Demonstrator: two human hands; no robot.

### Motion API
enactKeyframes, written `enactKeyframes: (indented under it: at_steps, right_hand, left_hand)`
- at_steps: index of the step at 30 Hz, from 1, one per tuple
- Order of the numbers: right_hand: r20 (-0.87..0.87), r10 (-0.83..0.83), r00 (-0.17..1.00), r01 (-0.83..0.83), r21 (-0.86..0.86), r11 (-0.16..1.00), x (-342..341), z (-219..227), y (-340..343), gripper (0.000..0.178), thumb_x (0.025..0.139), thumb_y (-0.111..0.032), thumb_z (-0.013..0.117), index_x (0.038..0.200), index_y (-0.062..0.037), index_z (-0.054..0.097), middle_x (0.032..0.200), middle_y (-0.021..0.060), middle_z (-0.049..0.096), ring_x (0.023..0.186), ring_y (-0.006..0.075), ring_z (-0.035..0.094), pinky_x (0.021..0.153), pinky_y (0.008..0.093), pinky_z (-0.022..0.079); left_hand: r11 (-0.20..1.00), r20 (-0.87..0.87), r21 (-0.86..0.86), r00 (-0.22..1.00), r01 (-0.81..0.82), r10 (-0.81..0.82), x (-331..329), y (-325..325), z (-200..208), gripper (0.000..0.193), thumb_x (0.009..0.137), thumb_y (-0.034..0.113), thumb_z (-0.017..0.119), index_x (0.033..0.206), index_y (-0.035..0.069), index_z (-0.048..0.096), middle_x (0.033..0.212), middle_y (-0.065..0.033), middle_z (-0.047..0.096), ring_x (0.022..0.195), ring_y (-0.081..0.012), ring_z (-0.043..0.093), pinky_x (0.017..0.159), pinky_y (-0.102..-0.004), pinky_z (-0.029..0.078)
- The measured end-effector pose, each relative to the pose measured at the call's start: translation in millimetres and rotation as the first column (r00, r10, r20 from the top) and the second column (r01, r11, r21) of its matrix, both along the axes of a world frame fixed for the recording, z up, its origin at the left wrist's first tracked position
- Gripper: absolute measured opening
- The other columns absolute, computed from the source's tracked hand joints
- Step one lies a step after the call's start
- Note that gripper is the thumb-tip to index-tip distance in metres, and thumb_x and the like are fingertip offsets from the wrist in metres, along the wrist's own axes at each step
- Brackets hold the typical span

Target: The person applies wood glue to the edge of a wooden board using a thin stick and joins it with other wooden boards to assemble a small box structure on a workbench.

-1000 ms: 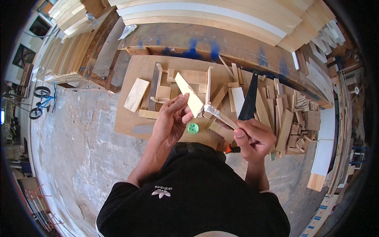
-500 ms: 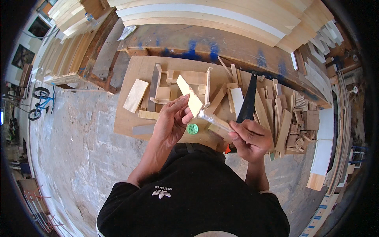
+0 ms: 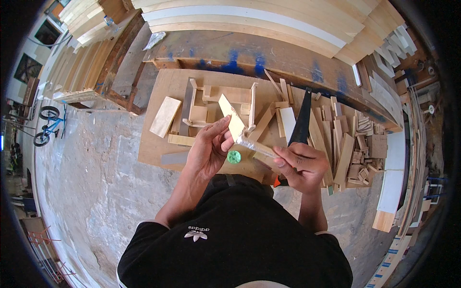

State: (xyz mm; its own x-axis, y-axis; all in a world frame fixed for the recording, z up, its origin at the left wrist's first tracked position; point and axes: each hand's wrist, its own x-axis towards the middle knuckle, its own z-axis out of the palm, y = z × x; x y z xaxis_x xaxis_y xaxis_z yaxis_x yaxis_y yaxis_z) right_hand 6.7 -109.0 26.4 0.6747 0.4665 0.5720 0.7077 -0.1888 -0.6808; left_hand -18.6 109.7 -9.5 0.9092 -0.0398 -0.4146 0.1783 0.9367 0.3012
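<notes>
My left hand [image 3: 211,144] is closed on a small pale wooden board [image 3: 232,117], pinched between thumb and fingers above the worktable. In my right hand [image 3: 305,165], thumb and fingers pinch a slim stick with a shiny, whitish wrapping [image 3: 258,146]. The stick's whitish end meets the near end of the board; whether anything is spread there is too small to tell. Beneath my right hand lies a handsaw [image 3: 301,120] with a dark blade, its handle partly hidden. A round green container [image 3: 234,157] stands on the table just below the board.
A small wooden frame [image 3: 253,103] sits on the plywood worktable [image 3: 149,139]. Loose wood offcuts [image 3: 343,158] pile up at the right, and a flat board [image 3: 165,115] lies at the left. Beyond runs a long bench [image 3: 206,45] with blue stains. A blue bicycle [image 3: 52,126] stands far left.
My right hand has shifted slightly left and up, carrying the stick's end a little left along the board's near end. The board is tilted a bit more, showing a narrower face.
</notes>
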Motion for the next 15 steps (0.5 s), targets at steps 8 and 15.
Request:
enactKeyframes:
  at_steps: [8,15]
  right_hand:
    - [0.078,-0.019,0.997,0.020,-0.007,1.000,0.4,0.2,1.0,0.029,0.073,-0.004,0.078,0.102,-0.0077,0.073,0.077,0.0036,0.064,0.060,0.0094,0.057,0.049,0.0226,0.045]
    - [0.173,-0.087,0.981,0.082,0.035,0.996,4.0,-1.6,3.6,0.033,0.071,-0.003,0.079,0.102,-0.0090,0.073,0.075,0.0014,0.060,0.057,0.0091,0.053,0.048,0.0237,0.043]
  left_hand:
    - [0.999,0.020,-0.008,0.999,0.046,-0.046,0.1,3.4,-2.8,0.027,0.095,0.012,0.052,0.112,-0.008,0.052,0.087,-0.0140,0.065,0.064,-0.0158,0.068,0.046,-0.0191,0.059]
    - [1.000,-0.017,0.002,1.000,0.019,-0.018,0.7,0.8,-0.1,0.028,0.094,0.011,0.053,0.115,-0.007,0.052,0.087,-0.0135,0.066,0.061,-0.0154,0.067,0.045,-0.0180,0.058]
